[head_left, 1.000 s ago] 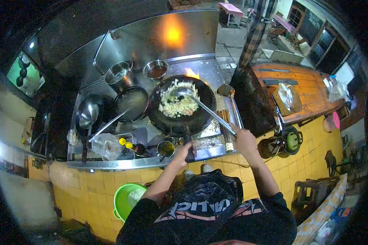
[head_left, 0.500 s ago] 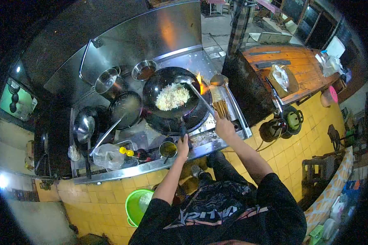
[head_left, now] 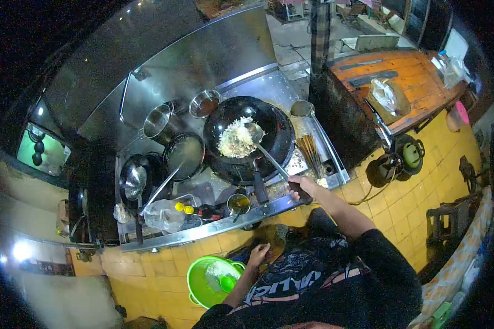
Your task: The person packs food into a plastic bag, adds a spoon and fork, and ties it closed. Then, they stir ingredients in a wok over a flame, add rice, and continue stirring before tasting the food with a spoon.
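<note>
My right hand (head_left: 303,189) is closed around the long handle of a ladle (head_left: 271,159). The ladle's bowl rests in a heap of white rice (head_left: 236,141) in the black wok (head_left: 217,123). The wok's handle (head_left: 259,183) points toward me with no hand on it. My left hand (head_left: 259,255) is by my waist, fingers curled, above and beside the green basin (head_left: 195,274). Nothing shows in it. White grains and a small green scoop (head_left: 227,283) lie in that basin.
Left of the wok stand a second pan (head_left: 184,156), a steel pot (head_left: 158,122) and a plastic bag (head_left: 164,214). A yellow-capped bottle (head_left: 208,212) and a metal cup (head_left: 239,204) are along the front edge. Wooden sticks (head_left: 309,151) lie right of the wok.
My left hand has let go of the wok's handle and dropped back to my waist. The ladle has moved down into the rice. The flame beside the wok no longer shows.
</note>
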`<state>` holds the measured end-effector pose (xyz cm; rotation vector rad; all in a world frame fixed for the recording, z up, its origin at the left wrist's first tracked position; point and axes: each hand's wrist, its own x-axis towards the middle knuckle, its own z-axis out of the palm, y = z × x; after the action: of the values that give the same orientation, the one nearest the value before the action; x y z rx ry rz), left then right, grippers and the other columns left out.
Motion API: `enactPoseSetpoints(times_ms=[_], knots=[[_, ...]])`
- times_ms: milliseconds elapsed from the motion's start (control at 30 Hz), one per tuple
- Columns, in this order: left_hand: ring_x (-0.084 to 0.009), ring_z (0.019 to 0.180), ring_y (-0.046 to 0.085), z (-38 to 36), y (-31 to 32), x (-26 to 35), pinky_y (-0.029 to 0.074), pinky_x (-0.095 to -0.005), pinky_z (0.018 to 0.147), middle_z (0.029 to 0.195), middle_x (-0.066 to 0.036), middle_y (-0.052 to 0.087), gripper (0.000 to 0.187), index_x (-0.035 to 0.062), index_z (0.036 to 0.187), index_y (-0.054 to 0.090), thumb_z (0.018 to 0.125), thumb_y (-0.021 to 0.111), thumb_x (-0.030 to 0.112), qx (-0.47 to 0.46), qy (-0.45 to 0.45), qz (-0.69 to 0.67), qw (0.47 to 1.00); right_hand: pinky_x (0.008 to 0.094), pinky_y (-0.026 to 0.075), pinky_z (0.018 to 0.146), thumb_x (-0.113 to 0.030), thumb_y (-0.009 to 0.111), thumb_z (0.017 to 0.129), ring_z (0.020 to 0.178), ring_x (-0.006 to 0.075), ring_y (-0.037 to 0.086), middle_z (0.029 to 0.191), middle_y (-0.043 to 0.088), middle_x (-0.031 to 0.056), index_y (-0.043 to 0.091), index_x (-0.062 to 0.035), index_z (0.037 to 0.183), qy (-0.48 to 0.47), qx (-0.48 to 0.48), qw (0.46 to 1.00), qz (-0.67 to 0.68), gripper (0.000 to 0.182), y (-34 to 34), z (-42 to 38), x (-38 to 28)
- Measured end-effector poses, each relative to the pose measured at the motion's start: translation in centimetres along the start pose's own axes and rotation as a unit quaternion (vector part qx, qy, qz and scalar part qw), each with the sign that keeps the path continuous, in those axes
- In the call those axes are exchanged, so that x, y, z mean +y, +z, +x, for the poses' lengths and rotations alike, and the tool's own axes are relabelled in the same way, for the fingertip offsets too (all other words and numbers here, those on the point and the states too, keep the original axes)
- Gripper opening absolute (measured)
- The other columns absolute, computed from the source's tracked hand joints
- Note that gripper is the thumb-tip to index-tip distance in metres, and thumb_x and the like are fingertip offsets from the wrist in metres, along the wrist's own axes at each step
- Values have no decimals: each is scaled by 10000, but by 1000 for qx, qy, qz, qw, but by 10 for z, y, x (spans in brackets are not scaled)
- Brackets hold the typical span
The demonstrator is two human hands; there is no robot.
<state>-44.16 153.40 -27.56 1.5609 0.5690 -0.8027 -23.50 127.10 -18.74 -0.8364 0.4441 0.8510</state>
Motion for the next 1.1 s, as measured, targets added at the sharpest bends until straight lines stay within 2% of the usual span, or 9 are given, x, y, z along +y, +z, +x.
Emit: enactPoseSetpoints(times_ms=[100,233,433,667,700,767,833,933,1100], knots=[[-130,650,581,-9,7,8,474,-267,579,776,-66,614,366,20,962,564,847,569,368,-4,131,66,989,285,354,328,-202,457,907,403,139,430,631,468,65,400,-54,948,-91,39,971,-218,164,-7,14,2],[-128,615,570,3,58,63,450,-257,545,765,-56,612,307,40,961,551,870,535,332,2,78,16,997,285,376,334,-187,440,900,381,121,423,596,447,38,397,-12,1153,-133,59,971,-190,310,-8,-37,14],[-120,781,553,28,248,166,431,-258,690,941,-80,605,368,4,958,563,927,425,344,-78,240,-104,962,247,409,398,-381,372,934,464,97,439,685,454,24,31,-97,1407,-268,46,940,-206,648,-105,-201,17],[-78,597,437,-1,513,178,386,-229,535,684,5,448,139,60,863,396,892,515,124,-307,283,42,908,342,474,599,-512,331,903,629,252,589,1013,542,271,-97,-60,1385,-458,318,799,-226,787,-259,-338,73],[-83,574,446,1,531,173,398,-239,515,661,-4,446,132,54,858,388,889,508,100,-350,292,41,889,369,471,619,-496,366,899,671,302,604,995,551,269,-82,-59,1386,-571,414,655,-273,793,-282,-309,87],[-90,501,433,-1,577,167,393,-248,452,622,-8,435,129,52,858,376,891,495,88,-406,264,62,873,394,470,656,-446,426,895,699,327,610,941,588,226,-51,-70,1391,-526,496,642,-257,784,-296,-349,104],[-97,434,409,21,616,166,383,-257,392,577,-6,408,138,61,867,365,888,498,92,-490,250,180,815,385,476,676,-383,492,876,725,304,612,922,612,165,-14,-94,1397,-333,537,753,-185,782,-301,-415,123],[-96,377,394,-7,654,171,363,-254,333,526,5,363,197,81,864,351,867,544,121,-543,187,277,770,315,482,685,-260,559,823,821,208,603,992,614,106,389,-68,1290,-384,706,594,-3,533,-323,-452,194],[-105,315,369,-46,726,135,325,-272,296,465,-13,388,210,61,805,378,833,584,93,-580,206,460,640,272,452,708,-136,563,832,855,141,548,1045,550,69,514,-25,1094,-275,891,283,224,289,-343,-520,346]])
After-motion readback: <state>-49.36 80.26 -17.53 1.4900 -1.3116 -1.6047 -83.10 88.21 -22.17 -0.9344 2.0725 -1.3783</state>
